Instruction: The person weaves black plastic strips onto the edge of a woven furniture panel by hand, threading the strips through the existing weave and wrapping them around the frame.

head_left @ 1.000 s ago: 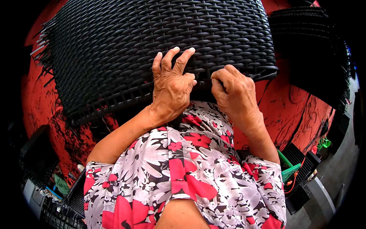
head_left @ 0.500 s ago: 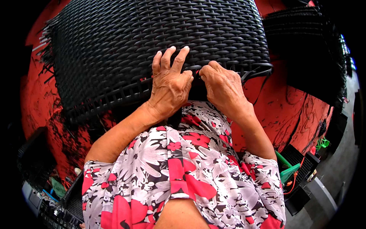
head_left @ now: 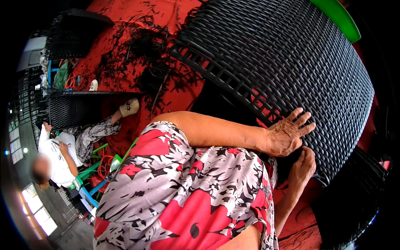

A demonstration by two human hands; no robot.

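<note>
The head view shows a large black woven wicker panel (head_left: 283, 62) lying tilted over the red floor (head_left: 125, 25), with a green edge (head_left: 335, 16) at its far upper corner. No package or label is readable here. The left hand (head_left: 287, 135) lies flat on the near edge of the panel, fingers (head_left: 302, 121) spread and open, holding nothing. The right hand (head_left: 303, 166) is just below it, at the panel's lower edge; its fingers curl against the weave, but I cannot tell if they grip a strand. Black strip cuttings (head_left: 146, 54) lie scattered on the floor beside the panel. Another person (head_left: 62, 154) sits at the left, near a second black woven piece (head_left: 75, 108).
</note>
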